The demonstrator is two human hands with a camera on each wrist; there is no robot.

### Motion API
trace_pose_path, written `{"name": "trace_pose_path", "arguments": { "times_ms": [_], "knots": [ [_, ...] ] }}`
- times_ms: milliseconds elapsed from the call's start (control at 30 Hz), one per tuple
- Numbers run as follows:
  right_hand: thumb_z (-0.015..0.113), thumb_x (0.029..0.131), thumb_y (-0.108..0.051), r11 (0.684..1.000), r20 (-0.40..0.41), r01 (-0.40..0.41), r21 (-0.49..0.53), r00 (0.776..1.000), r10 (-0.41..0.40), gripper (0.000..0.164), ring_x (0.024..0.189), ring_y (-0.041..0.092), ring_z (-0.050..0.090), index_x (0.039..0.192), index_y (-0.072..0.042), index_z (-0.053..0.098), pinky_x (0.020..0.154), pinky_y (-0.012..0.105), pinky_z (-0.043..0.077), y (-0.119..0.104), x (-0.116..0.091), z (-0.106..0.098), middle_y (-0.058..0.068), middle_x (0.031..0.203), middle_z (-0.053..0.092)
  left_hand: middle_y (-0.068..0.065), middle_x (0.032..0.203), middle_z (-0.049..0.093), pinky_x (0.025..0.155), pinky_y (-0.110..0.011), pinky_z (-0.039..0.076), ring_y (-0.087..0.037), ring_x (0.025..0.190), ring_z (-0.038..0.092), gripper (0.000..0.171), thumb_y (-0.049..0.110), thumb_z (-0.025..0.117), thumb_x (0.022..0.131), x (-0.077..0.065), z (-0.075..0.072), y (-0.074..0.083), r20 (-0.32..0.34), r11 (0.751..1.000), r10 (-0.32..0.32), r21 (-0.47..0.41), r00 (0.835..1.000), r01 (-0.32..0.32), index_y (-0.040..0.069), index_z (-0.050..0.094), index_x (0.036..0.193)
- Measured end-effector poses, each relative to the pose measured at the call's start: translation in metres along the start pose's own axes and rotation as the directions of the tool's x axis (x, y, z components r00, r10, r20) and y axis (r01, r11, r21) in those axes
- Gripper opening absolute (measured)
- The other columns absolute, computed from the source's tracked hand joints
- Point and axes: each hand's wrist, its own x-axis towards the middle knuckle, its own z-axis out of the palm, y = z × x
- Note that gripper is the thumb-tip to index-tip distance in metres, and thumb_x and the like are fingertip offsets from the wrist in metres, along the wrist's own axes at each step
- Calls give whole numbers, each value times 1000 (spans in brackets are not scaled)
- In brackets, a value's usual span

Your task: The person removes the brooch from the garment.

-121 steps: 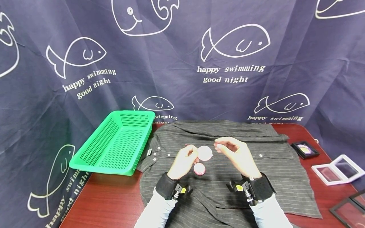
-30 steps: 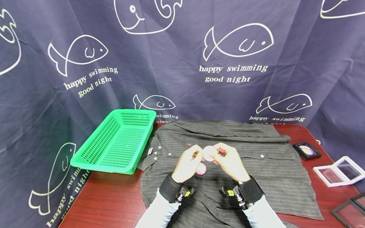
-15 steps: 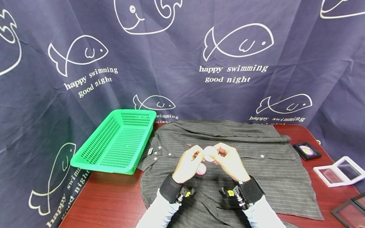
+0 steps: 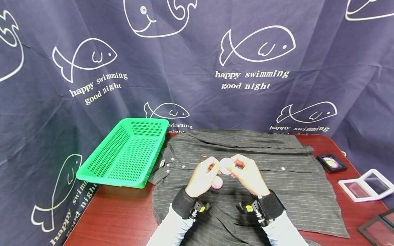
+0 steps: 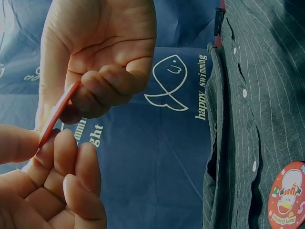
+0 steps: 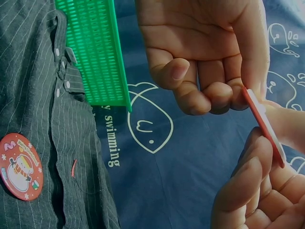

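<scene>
My left hand [image 4: 201,177] and right hand [image 4: 249,174] hold one round badge [image 4: 226,166] between them, over the dark striped shirt [image 4: 295,194]. Its pale back faces up in the head view. Both wrist views show the badge [image 5: 57,117] nearly edge-on, red-rimmed with a white back; fingers and thumb of each hand pinch opposite edges. A second round badge [image 4: 217,182] lies on the shirt below the hands. In the right wrist view this red badge [image 6: 21,167] has a snowman on its face.
A green perforated basket [image 4: 83,173] stands at the left of the red table [image 4: 123,208]. Along the right side are a black case [image 4: 326,167] holding a round yellow-and-purple item, an unfolded white frame [image 4: 358,198] and a dark frame [image 4: 367,229]. A small red strip [image 6: 74,168] lies on the shirt.
Four seconds ago the left hand held the badge alone, with the right hand apart. Since then the right hand has moved in and taken its other edge. Over the last second nothing visibly moves.
</scene>
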Motion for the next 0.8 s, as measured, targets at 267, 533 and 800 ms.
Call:
{"name": "trace_pose_path", "arguments": {
  "times_ms": [267,533,800],
  "knots": [
    [69,89,-7,1000,1,-25,4,1000,25,15,57,4,56,89,6,62,55,23,51,-1,0,-1,-1,69,62,-12,76,67,62,-18,45,-6,68,59,16,13,55,99,0,0,-2,3,1000,5,-2,1000,-5,3,63,89],
    [71,88,-10,998,5,-54,-25,999,54,18,54,5,55,88,5,63,53,25,50,-4,1,-2,-1,67,61,-13,73,66,60,-17,42,-22,65,61,17,13,55,99,0,0,-1,-2,1000,5,0,1000,-5,3,63,87],
    [71,89,-12,998,26,-42,-41,999,43,18,56,5,57,91,4,65,54,26,51,-5,1,-3,-5,68,62,-12,73,66,59,-18,41,-8,63,56,18,14,56,99,0,0,-2,-9,1000,-16,-14,1000,16,5,63,86]
  ]
}}
